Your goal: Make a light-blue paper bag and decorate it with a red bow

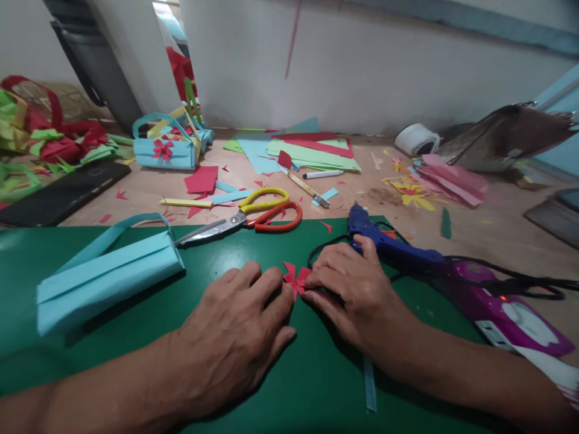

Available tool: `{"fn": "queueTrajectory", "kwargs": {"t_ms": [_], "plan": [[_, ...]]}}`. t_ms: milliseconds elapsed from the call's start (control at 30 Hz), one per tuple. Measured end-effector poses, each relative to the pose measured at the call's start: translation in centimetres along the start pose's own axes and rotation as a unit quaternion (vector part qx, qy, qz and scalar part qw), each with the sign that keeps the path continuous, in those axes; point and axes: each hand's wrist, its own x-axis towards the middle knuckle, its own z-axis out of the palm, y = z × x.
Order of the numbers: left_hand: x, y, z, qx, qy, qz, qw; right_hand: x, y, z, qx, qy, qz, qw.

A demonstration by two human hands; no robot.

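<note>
A small red paper flower [295,284] lies on the green board [217,386] between my two hands. My left hand [242,325] rests on the board, its curled fingertips against the flower's left petals and its thumb a little apart. On the other side, my right hand [357,295] pinches the right petals between thumb and fingers. Left of my hands stands a light blue paper handbag [111,277] with a strap handle. Just behind my right hand lies a blue glue gun [393,247], its nozzle pointing away.
Scissors [242,217] with yellow and orange handles lie behind my left hand. Further back are a cutter knife [307,188], coloured paper sheets [312,150] and a finished blue bag [165,150]. A purple power strip [511,307] with cables sits right; a phone [67,193] lies left.
</note>
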Motion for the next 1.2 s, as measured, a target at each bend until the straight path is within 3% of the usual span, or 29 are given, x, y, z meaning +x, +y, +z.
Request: {"fn": "queueTrajectory", "kwargs": {"t_ms": [367, 1200], "plan": [[-0.12, 0.06, -0.1, -0.005, -0.006, 0.002, 1.0, -0.19, -0.02, 0.17, -0.052, 0.02, -0.053, 0.997], [-0.24, -0.02, 0.49, 0.001, 0.017, 0.005, 1.0, -0.23, 0.06, 0.13, -0.085, -0.001, -0.062, 0.994]]}}
